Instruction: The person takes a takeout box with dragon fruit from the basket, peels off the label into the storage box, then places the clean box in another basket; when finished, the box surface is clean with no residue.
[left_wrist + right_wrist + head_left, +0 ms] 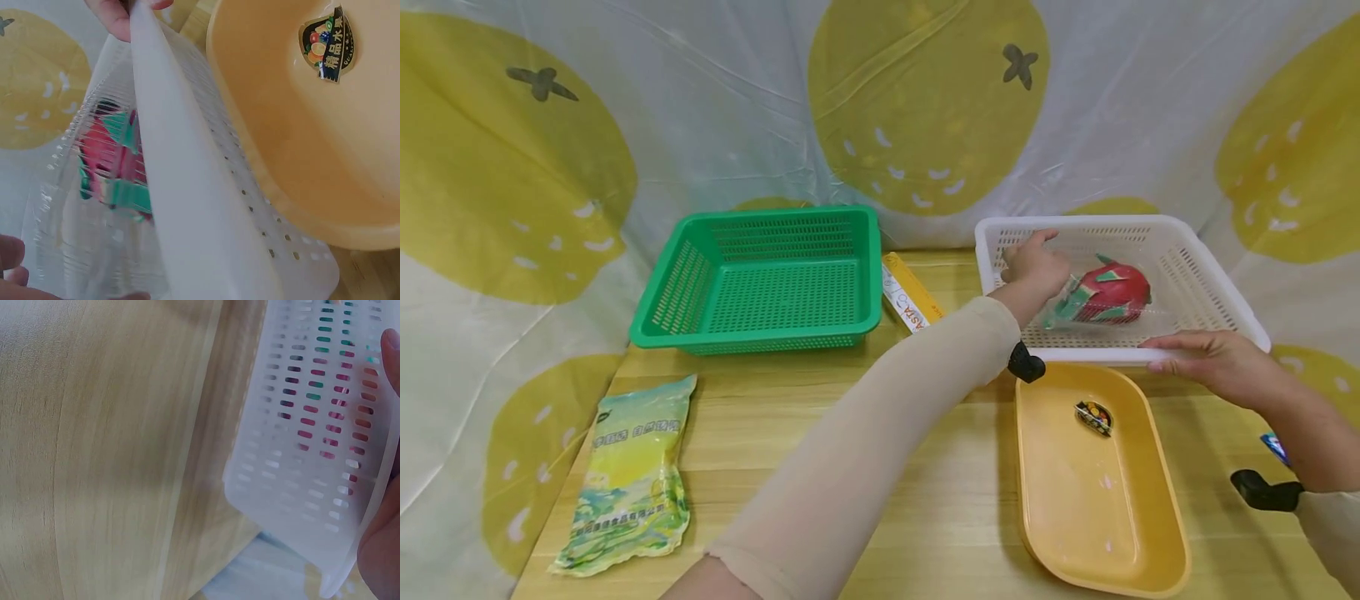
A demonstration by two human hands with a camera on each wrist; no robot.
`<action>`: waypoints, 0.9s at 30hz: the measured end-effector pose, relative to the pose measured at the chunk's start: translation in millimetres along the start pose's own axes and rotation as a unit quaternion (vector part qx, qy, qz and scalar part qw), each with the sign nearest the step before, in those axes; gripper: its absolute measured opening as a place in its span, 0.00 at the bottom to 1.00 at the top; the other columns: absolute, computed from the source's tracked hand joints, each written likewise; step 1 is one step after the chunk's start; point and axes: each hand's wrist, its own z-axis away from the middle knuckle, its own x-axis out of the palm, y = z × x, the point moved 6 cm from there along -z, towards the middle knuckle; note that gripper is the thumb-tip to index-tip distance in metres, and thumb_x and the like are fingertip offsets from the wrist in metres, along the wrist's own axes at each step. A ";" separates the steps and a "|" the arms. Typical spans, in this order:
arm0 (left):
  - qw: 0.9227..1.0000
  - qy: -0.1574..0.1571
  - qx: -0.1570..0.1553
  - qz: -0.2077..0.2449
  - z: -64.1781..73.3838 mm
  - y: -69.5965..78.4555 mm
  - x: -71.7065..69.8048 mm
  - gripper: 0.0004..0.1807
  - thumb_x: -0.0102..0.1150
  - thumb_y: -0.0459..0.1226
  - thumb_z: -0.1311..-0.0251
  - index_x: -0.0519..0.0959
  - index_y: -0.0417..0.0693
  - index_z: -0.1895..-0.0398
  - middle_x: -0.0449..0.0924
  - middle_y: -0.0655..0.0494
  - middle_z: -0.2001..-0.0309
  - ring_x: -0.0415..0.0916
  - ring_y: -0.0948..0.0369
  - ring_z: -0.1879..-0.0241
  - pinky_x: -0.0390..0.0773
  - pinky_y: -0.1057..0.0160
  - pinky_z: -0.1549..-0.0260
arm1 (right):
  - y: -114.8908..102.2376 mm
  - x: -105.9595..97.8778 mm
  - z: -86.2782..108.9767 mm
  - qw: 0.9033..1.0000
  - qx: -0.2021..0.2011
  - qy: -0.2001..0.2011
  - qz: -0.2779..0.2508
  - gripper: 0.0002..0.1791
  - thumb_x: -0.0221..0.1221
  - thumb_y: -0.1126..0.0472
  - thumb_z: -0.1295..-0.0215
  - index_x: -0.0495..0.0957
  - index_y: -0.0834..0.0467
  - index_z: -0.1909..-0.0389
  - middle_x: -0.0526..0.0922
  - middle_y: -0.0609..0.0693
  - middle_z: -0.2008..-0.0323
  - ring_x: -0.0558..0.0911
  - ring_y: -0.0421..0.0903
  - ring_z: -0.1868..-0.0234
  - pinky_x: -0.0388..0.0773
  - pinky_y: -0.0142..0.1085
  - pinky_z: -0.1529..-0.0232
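A clear plastic box [1159,315] with a red and green dragon fruit [1116,293] inside lies in the white basket [1228,287]. My left hand [1036,265] is in the basket at the box's left end. In the left wrist view, its fingers [11,253] appear to span that end, though their contact is partly hidden. My right hand [1232,367] pinches the basket's front rim near the right corner, one finger over the rim and the thumb outside. In the right wrist view, the basket's slotted side [312,425] shows beside that hand.
An orange tub [1086,508] with a dark fruit label [1094,418] in it stands before the white basket. To the left are a green basket [760,342] and a green-yellow food packet [625,475]. A yellow pasta box [913,292] lies between the baskets, partly behind my left arm.
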 end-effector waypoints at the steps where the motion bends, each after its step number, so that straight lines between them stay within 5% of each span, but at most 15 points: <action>1: 1.000 -0.016 0.015 -0.003 -1.5 -1.7 0.8 0.20 0.56 0.43 0.29 0.79 0.79 0.39 0.68 0.56 0.35 0.75 0.55 0.55 0.74 0.66 0.69 | -0.1 0.6 0.2 1.000 0.001 -0.003 0.001 0.21 0.68 0.50 0.34 0.86 0.56 0.45 0.80 0.19 0.60 0.69 0.16 0.59 0.72 0.23 0.64; 5: 0.993 -0.091 0.078 0.004 -4.1 -6.0 -2.1 0.20 0.56 0.44 0.27 0.77 0.75 0.36 0.75 0.59 0.34 0.62 0.62 0.81 0.64 0.67 0.85 | 0.4 1.2 1.2 1.000 -0.002 0.000 0.007 0.22 0.69 0.50 0.34 0.85 0.56 0.43 0.78 0.17 0.60 0.68 0.15 0.59 0.72 0.23 0.63; 8: 0.985 -0.117 0.123 0.016 1.5 -7.2 -15.9 0.18 0.56 0.43 0.27 0.79 0.70 0.37 0.78 0.61 0.35 0.69 0.66 0.75 0.67 0.68 0.78 | 0.7 0.5 1.3 1.000 -0.007 0.005 0.006 0.21 0.69 0.51 0.35 0.85 0.55 0.44 0.79 0.18 0.60 0.68 0.15 0.59 0.71 0.22 0.63; 12: 0.978 -0.108 0.173 0.037 16.4 -11.6 -47.2 0.15 0.55 0.40 0.26 0.82 0.62 0.41 0.79 0.57 0.38 0.78 0.63 0.47 0.77 0.68 0.61 | 1.2 -0.1 -0.7 1.000 -0.012 0.006 0.005 0.19 0.69 0.52 0.35 0.86 0.54 0.45 0.80 0.18 0.61 0.69 0.16 0.59 0.71 0.22 0.64; 15: 0.974 -0.108 0.193 0.049 30.2 -20.1 -70.7 0.14 0.53 0.39 0.26 0.82 0.60 0.43 0.81 0.58 0.42 0.80 0.59 0.46 0.79 0.67 0.57 | 3.5 -1.4 -1.9 1.000 -0.005 -0.001 0.012 0.20 0.69 0.50 0.35 0.86 0.53 0.44 0.81 0.21 0.59 0.68 0.15 0.58 0.71 0.23 0.64; 18: 0.971 -0.107 0.200 0.072 45.3 -34.7 -91.7 0.13 0.54 0.39 0.26 0.82 0.57 0.44 0.82 0.57 0.43 0.81 0.59 0.51 0.79 0.67 0.57 | 6.8 -3.6 -1.2 1.000 0.016 -0.008 0.023 0.24 0.68 0.47 0.34 0.84 0.54 0.42 0.86 0.39 0.50 0.70 0.19 0.55 0.71 0.24 0.64; 23: 0.969 -0.112 0.187 0.115 70.0 -73.4 -119.1 0.12 0.55 0.38 0.26 0.82 0.52 0.44 0.81 0.53 0.43 0.81 0.56 0.52 0.79 0.65 0.57 | 11.4 -6.6 2.5 0.998 0.051 -0.016 0.039 0.32 0.67 0.42 0.35 0.80 0.60 0.37 0.77 0.72 0.38 0.75 0.51 0.44 0.70 0.25 0.65; 24: 0.969 -0.111 0.185 0.119 73.9 -82.4 -125.0 0.13 0.55 0.37 0.26 0.82 0.51 0.44 0.81 0.52 0.43 0.80 0.55 0.52 0.79 0.64 0.57 | 11.9 -7.0 2.8 0.998 0.054 -0.017 0.041 0.33 0.67 0.42 0.35 0.80 0.60 0.37 0.76 0.73 0.38 0.75 0.52 0.46 0.70 0.25 0.65; 27: 0.971 -0.086 0.196 0.107 82.7 -108.4 -148.8 0.13 0.55 0.36 0.26 0.81 0.48 0.43 0.80 0.50 0.42 0.79 0.53 0.48 0.80 0.61 0.53 | 13.0 -8.4 3.4 0.998 0.052 -0.018 0.034 0.33 0.66 0.43 0.34 0.78 0.62 0.37 0.77 0.73 0.39 0.75 0.34 0.54 0.72 0.26 0.65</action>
